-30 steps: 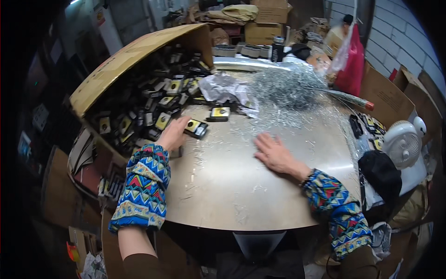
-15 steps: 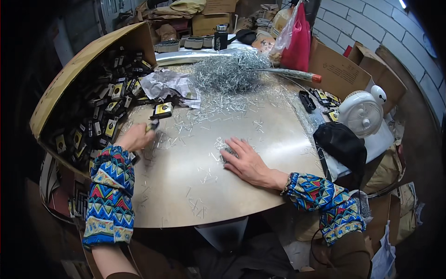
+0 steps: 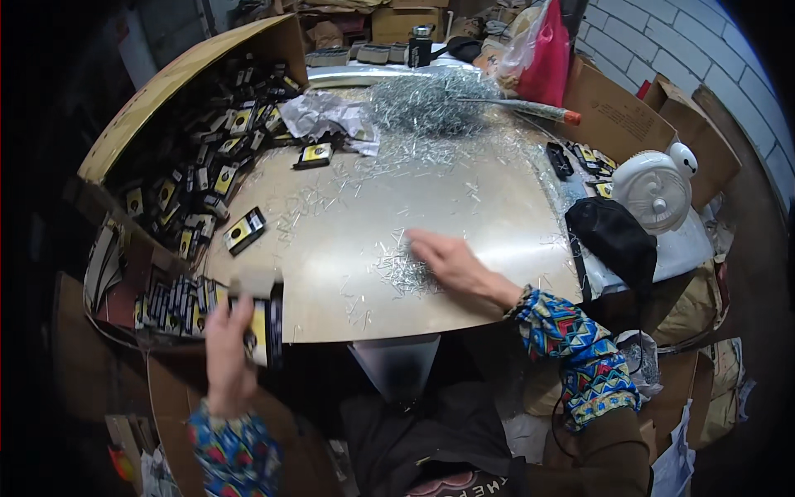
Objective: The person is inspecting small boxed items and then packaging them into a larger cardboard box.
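Note:
Near the table's left front edge, my left hand (image 3: 230,352) is closed on a small black-and-yellow box (image 3: 262,331), both blurred by motion. An open grey-brown flap or card shows at the box's top. On the metal tabletop (image 3: 331,265), my right hand (image 3: 455,263) rests against a small heap of short silvery wire pieces (image 3: 406,272), its fingers stretched out to the left and partly hidden from view. A similar small box (image 3: 245,231) lies on the tabletop at the left, and another box (image 3: 313,156) lies farther back.
A large carton (image 3: 108,141) full of small boxes leans at the left, above a tray of upright boxes (image 3: 170,306). A big wire-piece pile (image 3: 431,101) and crumpled paper (image 3: 331,118) lie at the back. A white fan (image 3: 658,195) and black pouch (image 3: 611,240) stand right.
My left hand has moved toward me to the front left edge, uncovering a box on the tabletop. My right hand has shifted off the wire heap, now larger in view. The view has tilted.

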Tool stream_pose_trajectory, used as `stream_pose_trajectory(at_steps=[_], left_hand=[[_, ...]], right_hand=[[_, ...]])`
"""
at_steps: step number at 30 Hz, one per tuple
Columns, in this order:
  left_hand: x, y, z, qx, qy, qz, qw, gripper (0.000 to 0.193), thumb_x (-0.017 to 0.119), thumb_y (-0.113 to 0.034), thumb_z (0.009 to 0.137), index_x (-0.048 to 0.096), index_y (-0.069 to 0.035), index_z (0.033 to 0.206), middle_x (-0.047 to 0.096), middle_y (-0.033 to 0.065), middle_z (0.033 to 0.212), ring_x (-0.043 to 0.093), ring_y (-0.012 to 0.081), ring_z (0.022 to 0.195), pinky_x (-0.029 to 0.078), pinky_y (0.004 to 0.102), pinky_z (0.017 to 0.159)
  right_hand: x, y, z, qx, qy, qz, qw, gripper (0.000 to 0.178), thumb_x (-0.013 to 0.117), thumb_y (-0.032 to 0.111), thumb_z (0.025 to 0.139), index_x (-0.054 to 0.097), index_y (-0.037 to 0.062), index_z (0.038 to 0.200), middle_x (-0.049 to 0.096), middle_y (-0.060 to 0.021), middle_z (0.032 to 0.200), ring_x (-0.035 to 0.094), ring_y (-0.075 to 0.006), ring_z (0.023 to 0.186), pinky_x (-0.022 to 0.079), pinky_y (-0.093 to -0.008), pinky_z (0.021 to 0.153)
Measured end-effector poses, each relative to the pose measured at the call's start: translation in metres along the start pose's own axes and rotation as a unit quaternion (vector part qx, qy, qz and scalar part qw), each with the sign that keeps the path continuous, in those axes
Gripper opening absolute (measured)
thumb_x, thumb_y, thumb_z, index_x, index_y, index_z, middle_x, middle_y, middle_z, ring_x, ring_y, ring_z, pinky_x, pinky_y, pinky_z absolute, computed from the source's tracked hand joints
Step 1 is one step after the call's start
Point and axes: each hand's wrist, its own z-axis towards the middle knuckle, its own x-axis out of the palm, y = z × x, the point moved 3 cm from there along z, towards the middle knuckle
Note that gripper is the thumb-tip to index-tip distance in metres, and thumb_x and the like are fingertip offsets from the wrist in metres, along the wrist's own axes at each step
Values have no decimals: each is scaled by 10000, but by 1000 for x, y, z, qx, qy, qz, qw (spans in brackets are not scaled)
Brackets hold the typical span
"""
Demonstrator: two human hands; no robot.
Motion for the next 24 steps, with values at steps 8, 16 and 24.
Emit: stream_pose_trajectory(at_steps=[8, 16, 24], left_hand=[[-26, 222, -109, -257, 16, -28, 966, 232, 498, -187, 973, 554, -73, 1167, 604, 25, 995, 580, 107, 907, 484, 257, 750], [47, 253, -155, -324, 111, -28, 939, 124, 585, -76, 899, 581, -73, 1023, 564, -29, 805, 508, 54, 723, 405, 196, 637], [53, 243, -160, -322, 43, -120, 938, 151, 561, -64, 885, 596, -34, 1029, 600, -5, 897, 519, 63, 765, 421, 214, 685]], right_hand=[[62, 8, 0, -174, -40, -286, 942, 522, 448, 322, 1014, 411, -17, 1408, 368, -249, 1484, 291, -398, 1415, 243, -473, 1164], [125, 48, -78, -145, -76, -304, 938, 512, 484, 250, 996, 408, -111, 1351, 376, -312, 1440, 322, -437, 1383, 272, -511, 1138], [87, 74, -119, -99, -24, -34, 994, 328, 578, 16, 904, 586, -9, 1230, 572, -214, 1300, 538, -365, 1230, 450, -399, 1014]])
